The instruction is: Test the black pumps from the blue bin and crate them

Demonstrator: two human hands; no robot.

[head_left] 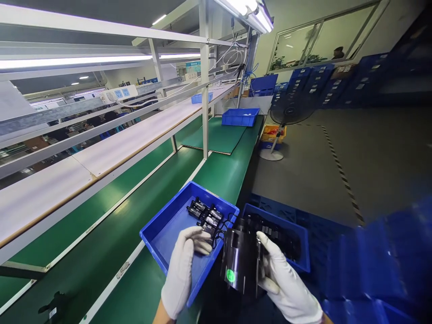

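Observation:
My right hand (281,279), in a white glove, grips a glossy black cylindrical housing (240,258) from its right side. The housing carries a round green sticker low on its front and a narrower neck on top. My left hand (184,265), gloved too, hovers over a blue tray (162,240) with its fingers loosely curved and the thumb apart. Several small black parts with cables (209,218) lie in the tray's far right half, close to the left fingertips. Whether those fingertips touch a part is hard to see.
Right of the housing, a lower blue bin (303,243) holds black parts. A small black object (54,306) lies on the green bench at lower left. Farther off are another blue tray (240,117), a standing fan (281,117) and stacked blue crates (364,261) at the right.

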